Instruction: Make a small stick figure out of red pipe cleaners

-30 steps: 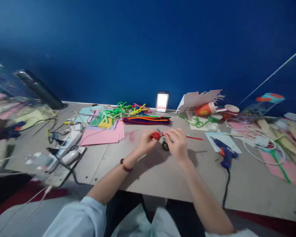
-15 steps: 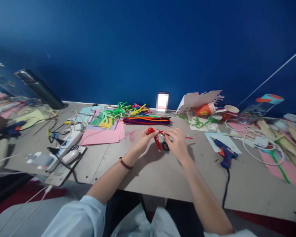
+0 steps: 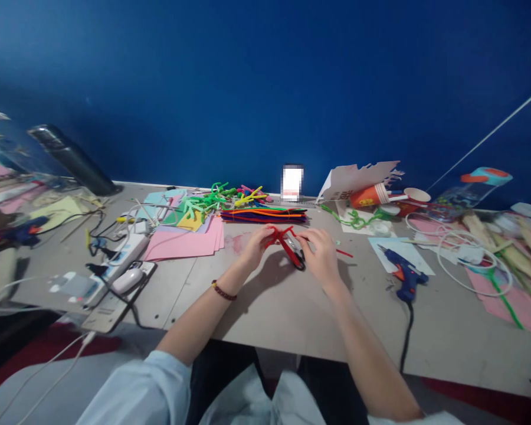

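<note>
My left hand [image 3: 256,247] pinches a bent red pipe cleaner shape [image 3: 278,235], from which a thick red strand slants down toward me. The fingers of my right hand [image 3: 322,255] are closed on a thin red pipe cleaner [image 3: 344,253], whose end sticks out to the right past the hand. Both hands are close together just above the table, and where the red strands cross I cannot make out how they join. Partly covered by the red strand, scissors [image 3: 300,269] with dark handles lie below and between the hands.
A banded bundle of coloured pipe cleaners [image 3: 263,216] lies behind the hands, near a phone [image 3: 292,184]. Pink paper sheets [image 3: 183,245] and a power strip [image 3: 123,260] are at left. A blue glue gun [image 3: 405,274] lies at right, its cable crossing the front edge.
The red shape in my left hand has turned, and its hanging strand now points down to the right over the scissors. My hands are slightly farther apart.
</note>
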`<state>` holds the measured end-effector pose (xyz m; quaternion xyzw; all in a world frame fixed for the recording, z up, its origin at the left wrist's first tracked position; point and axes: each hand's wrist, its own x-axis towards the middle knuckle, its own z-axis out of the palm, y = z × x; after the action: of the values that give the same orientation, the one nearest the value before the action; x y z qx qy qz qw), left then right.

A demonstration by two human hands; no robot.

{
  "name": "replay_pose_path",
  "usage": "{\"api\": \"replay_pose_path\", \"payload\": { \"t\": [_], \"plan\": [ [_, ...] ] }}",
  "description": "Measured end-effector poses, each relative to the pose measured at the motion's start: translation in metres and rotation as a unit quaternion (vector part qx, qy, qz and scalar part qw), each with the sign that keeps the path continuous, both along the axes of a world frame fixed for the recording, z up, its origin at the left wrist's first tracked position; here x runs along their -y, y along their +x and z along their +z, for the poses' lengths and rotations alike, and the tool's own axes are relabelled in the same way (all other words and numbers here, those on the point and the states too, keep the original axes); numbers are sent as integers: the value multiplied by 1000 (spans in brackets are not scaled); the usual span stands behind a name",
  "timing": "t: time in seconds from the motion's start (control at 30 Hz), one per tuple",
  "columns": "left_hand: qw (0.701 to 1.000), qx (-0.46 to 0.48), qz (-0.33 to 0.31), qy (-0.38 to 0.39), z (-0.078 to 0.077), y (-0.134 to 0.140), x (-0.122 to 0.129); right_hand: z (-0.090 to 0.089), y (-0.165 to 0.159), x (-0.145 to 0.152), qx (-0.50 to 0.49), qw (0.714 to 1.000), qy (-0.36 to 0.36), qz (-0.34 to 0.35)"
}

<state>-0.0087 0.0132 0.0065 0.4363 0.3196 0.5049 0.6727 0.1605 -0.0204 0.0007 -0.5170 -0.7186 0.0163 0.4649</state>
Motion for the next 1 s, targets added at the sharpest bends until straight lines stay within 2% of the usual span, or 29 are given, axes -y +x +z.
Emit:
{"api": "replay_pose_path", "payload": {
  "t": [0.1, 0.33, 0.77, 0.9, 1.0],
  "plan": [
    [999, -48, 24, 0, -3, -1, -3, 0, -1, 1, 7, 1000, 3, -6],
    [990, -138, 11, 18, -2, 3, 1, 1, -3, 2, 12, 1000, 9, -6],
    [993, -113, 23, -6, -10, 1, -5, -7, -2, -1, 35, 999, -3, 13],
    [994, -111, -13, 9, -8, -1, -3, -6, -1, -1, 41, 999, -21, 6],
    [990, -114, -81, 27, -6, -2, 0, -5, 0, -1, 25, 999, -40, 8]
  ]
}}
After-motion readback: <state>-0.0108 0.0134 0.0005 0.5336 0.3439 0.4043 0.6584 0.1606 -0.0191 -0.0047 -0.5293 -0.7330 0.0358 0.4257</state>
